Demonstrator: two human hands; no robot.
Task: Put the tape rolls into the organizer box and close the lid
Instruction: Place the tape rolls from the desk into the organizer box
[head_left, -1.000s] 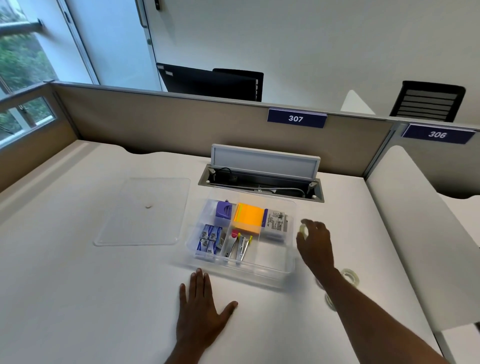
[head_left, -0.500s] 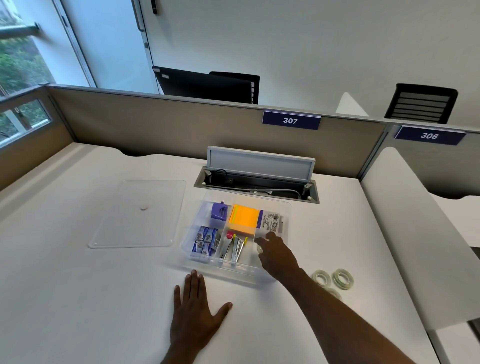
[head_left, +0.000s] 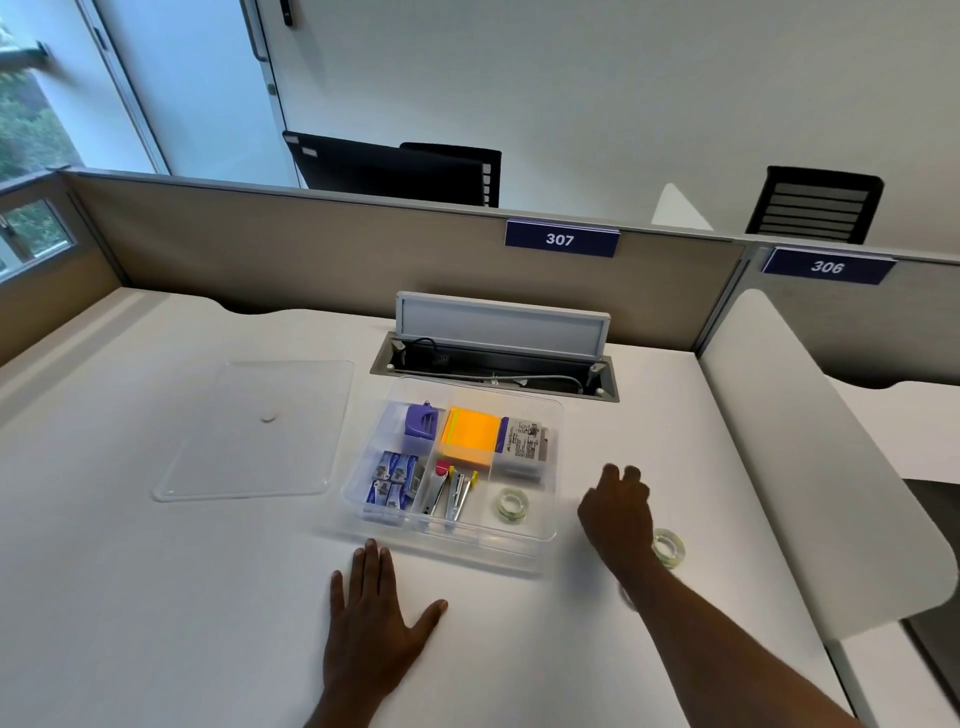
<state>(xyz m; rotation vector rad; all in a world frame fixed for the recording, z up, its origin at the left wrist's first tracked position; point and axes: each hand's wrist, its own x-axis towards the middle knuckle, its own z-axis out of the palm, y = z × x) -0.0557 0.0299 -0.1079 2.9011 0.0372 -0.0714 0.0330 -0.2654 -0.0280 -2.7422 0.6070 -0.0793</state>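
One tape roll (head_left: 511, 503) is lying inside the organizer box (head_left: 551, 530).
Right hand (head_left: 616, 512) fingers (head_left: 631, 475) are curling empty; another roll (head_left: 668, 546), likely light and stiff, is waiting beside them, best pinched across its rim.

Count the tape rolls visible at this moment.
2. One tape roll in the box, front right compartment of the organizer box; one tape roll on the desk beside the right hand. The forearm may hide others.

Clear tape roll (head_left: 511, 503) inside lidless organizer box (head_left: 470, 543)

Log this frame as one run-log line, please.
stage: placing rolls | tape roll in box: front right compartment | tape roll on desk: beside right hand | left hand: flat on desk | lid: off, left of organizer box
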